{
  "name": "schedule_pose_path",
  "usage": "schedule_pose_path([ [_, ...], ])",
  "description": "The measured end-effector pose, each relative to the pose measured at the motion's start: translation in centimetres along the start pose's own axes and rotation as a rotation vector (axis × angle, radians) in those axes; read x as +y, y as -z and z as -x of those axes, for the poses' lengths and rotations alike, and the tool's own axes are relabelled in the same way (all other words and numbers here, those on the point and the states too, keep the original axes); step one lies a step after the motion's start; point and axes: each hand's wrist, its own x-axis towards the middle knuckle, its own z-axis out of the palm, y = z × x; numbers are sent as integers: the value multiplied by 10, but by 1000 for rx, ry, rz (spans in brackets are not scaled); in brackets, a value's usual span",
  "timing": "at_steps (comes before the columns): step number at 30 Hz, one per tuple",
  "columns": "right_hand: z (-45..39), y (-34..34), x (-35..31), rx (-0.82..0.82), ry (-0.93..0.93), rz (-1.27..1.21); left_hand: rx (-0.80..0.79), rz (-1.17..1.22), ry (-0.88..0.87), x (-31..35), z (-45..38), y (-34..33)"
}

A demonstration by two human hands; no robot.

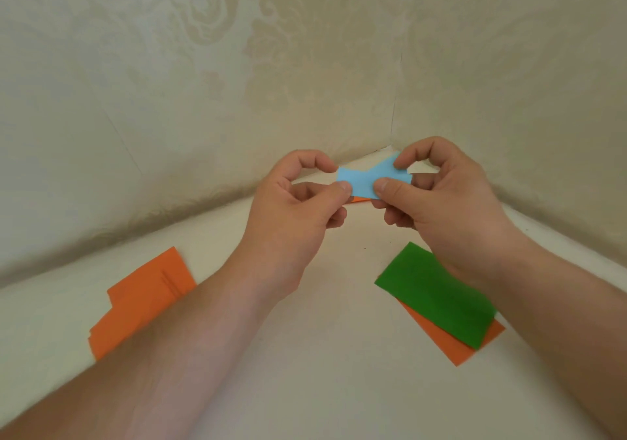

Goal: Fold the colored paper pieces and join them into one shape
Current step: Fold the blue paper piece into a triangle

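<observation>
**Blue folded piece held between both hands above the table corner**

Blue paper, folded into a small strip (369, 179), is held in the air just above centre, over the far corner of the table (325, 371). Its long axis runs from 9 o'clock to 3 o'clock, with the right end tilted up toward 2 o'clock. The top edge shows a notch near the left end.

The left hand (298, 215) pinches the strip's left end between thumb and index finger, the other fingers curled beneath. The right hand (441, 208) pinches the right end the same way, thumb on the front face and index fingertip on the upper corner. A sliver of orange (359, 199) shows just under the blue strip between the thumbs; whether it is held or lies on the table cannot be told.

At 8 o'clock, partly hidden by the left forearm, lies a stack of orange sheets (142, 300); at least two edges show. At 4 o'clock one green sheet (437, 297) lies across one orange sheet (454, 344), both partly covered by the right forearm. Patterned cream wallpaper (237, 66) covers the two walls that meet behind the hands.
</observation>
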Motion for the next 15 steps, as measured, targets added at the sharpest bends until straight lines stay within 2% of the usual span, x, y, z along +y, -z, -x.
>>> schedule_pose_path([
  [5,-5,6,-1,-41,-64,-130,-144,-268,-245,-3,2,7],
  [8,-8,7,-2,-77,-202,-264,-92,-469,-412,-6,-1,10],
  [11,-8,8,-2,-166,-332,-342,-21,-504,-514,-7,-3,12],
  [13,-9,9,1,-168,-332,-274,9,-536,-532,-8,-3,13],
  [15,-9,11,4,-90,-185,5,-1,-507,-459,-7,-2,14],
])
